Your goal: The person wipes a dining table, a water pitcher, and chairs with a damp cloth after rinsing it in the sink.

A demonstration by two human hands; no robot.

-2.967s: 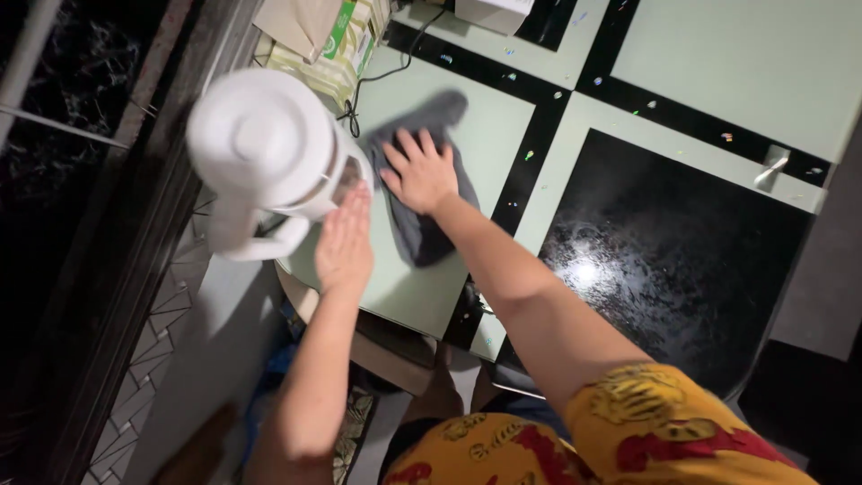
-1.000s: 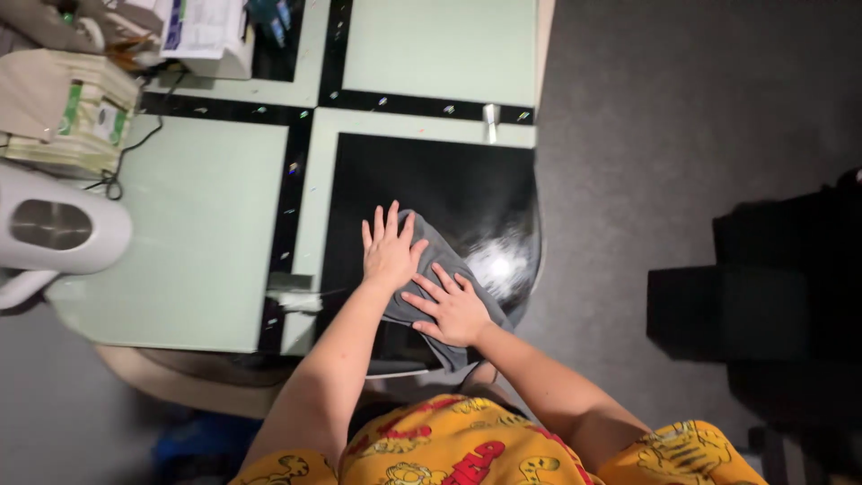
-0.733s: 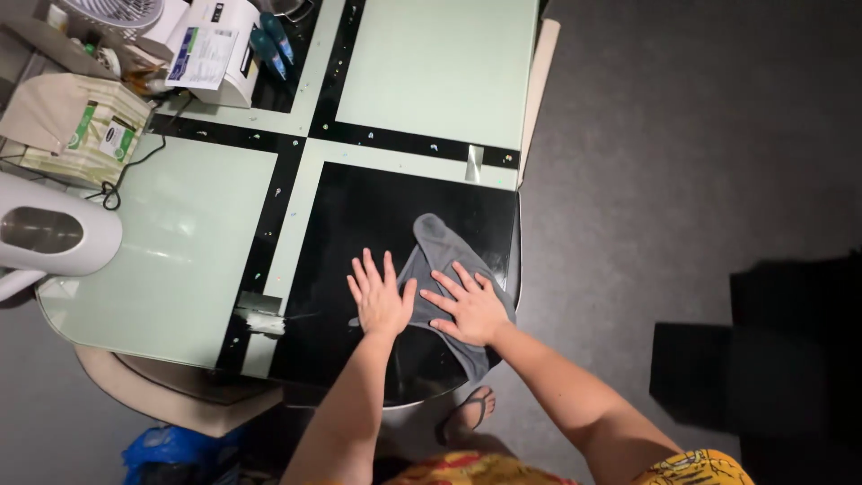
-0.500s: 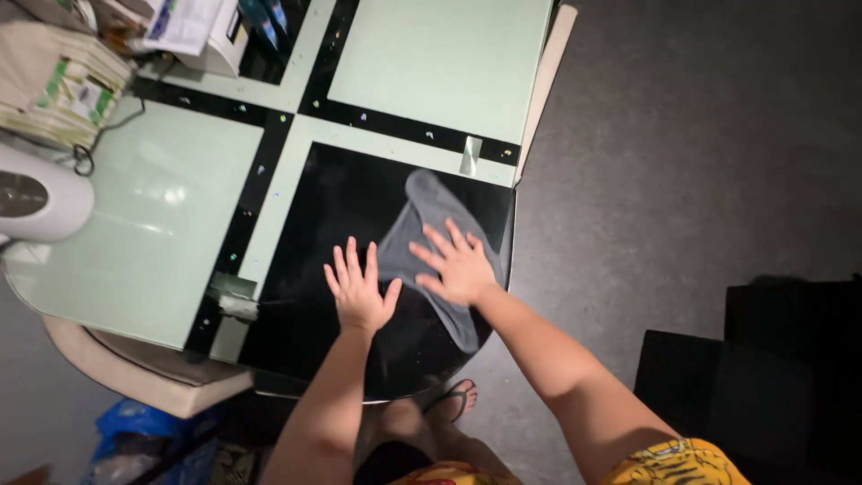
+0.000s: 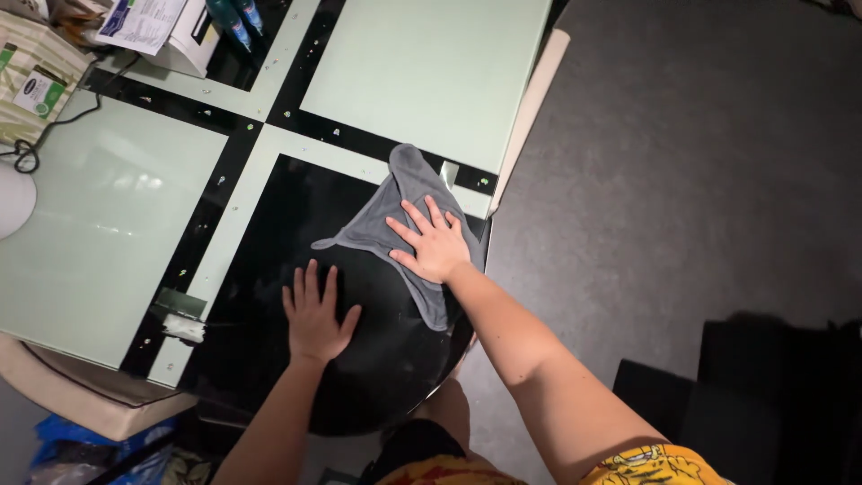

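the grey cloth [image 5: 406, 220] lies near the middle of the frame, spread over the glossy black panel [image 5: 269, 260] of the surface and reaching up onto a pale green strip. it looks soft and light, a limp microfibre kind of rag that bunches and folds at its edges; it should slide easily on the smooth glass and give no resistance. it can be pressed flat under a palm or pinched anywhere along an edge, since no part is stiff.

the right hand [image 5: 436, 244] lies flat on the cloth, fingers [image 5: 420, 216] spread and released, pressing down rather than gripping. the left hand [image 5: 316, 316] rests just left of and below it, palm down on the bare black panel, fingers splayed too, holding nothing and apart from the cloth.

the surface is a glass top of pale green panels [image 5: 431, 72] crossed by black bands. a small metal clip [image 5: 450, 173] sits just beside the cloth's upper edge and could catch it. another fitting, possibly a bracket with white tape [image 5: 184, 321], sits at the lower left edge. in the upper left are papers [image 5: 144, 20], blue pens [image 5: 235, 20], a striped packet [image 5: 36, 76] and a dark cable [image 5: 27, 154], all well apart from the cloth. dark floor [image 5: 700, 162] fills the right side.
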